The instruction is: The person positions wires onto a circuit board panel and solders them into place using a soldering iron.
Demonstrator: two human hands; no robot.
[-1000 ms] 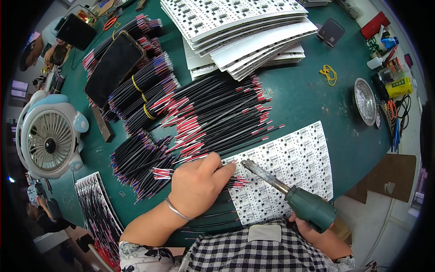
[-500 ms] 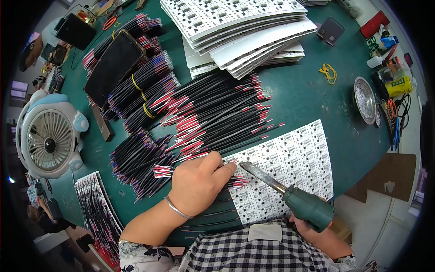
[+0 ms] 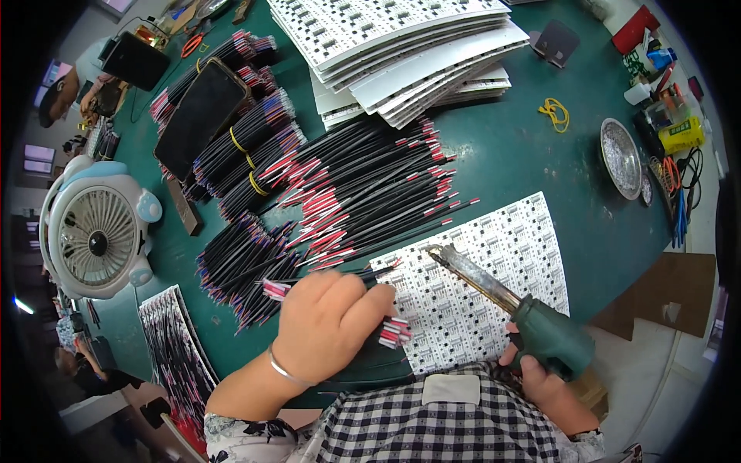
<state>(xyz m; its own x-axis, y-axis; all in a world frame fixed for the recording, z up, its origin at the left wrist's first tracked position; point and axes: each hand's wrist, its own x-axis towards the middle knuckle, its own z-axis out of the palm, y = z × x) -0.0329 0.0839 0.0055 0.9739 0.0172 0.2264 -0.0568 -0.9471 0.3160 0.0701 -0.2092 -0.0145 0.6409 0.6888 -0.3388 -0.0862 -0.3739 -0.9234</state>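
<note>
On the worktop [image 3: 505, 166], the board [image 3: 471, 332] looks mostly wire-free, just a few at its left edge, so I'd guess plenty's left; the wired sheets [image 3: 174, 351] at lower left look done. Left hand's [image 3: 328, 320] fingers are closed round a wire bunch [image 3: 394, 332], right hand [image 3: 543, 382] grips the iron [image 3: 554, 338], tip over the board. Count: one iron, one phone [image 3: 202, 116], one fan [image 3: 96, 243]; loose wires [image 3: 370, 185], too many to count.
</note>
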